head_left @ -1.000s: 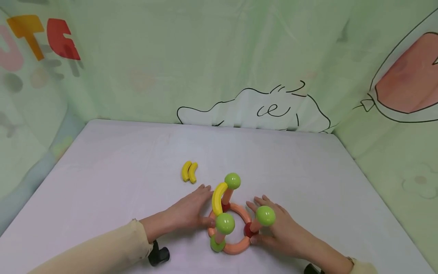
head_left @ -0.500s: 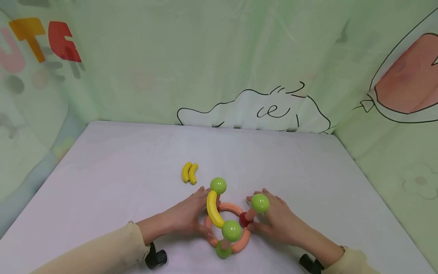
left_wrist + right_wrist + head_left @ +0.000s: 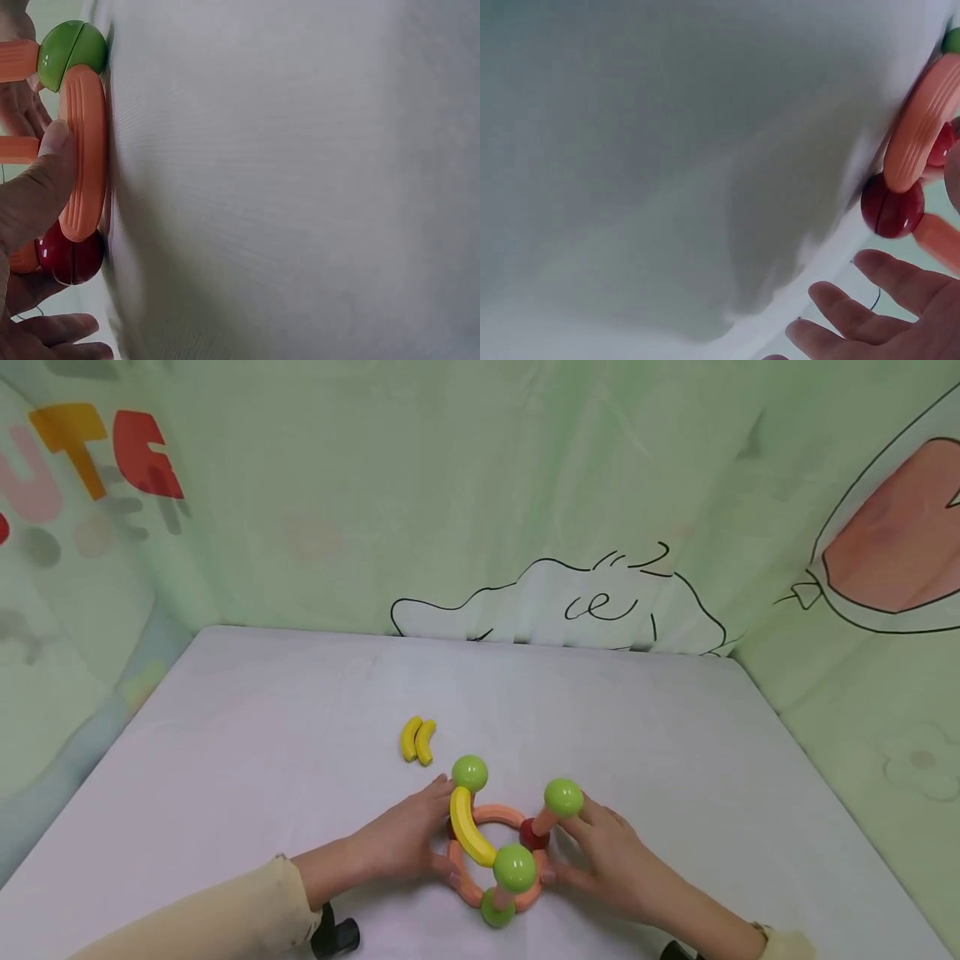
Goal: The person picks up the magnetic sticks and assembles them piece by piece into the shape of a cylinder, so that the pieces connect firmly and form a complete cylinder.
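A magnetic stick-and-ball toy (image 3: 498, 814) stands on the table: an orange ring of curved rods with red and green balls, and upright rods topped by green balls. A yellow curved rod (image 3: 468, 827) bridges two of the top balls. My left hand (image 3: 401, 835) holds the ring's left side, thumb on an orange curved rod (image 3: 84, 150) and a finger by the red ball (image 3: 71, 253). At the ring's right side is my right hand (image 3: 622, 860). Its thumb is close against the ring, while the other fingers spread apart from the red ball (image 3: 892, 205) in the right wrist view.
Two small yellow curved rods (image 3: 417, 741) lie side by side beyond the left hand. A white cloth covers the table (image 3: 300, 718). Printed green curtains (image 3: 337, 485) surround it at the back and sides.
The toy has turned counterclockwise as seen from above. Its front post shifted right, its back post left and its right post away from me. The two loose rods stayed put.
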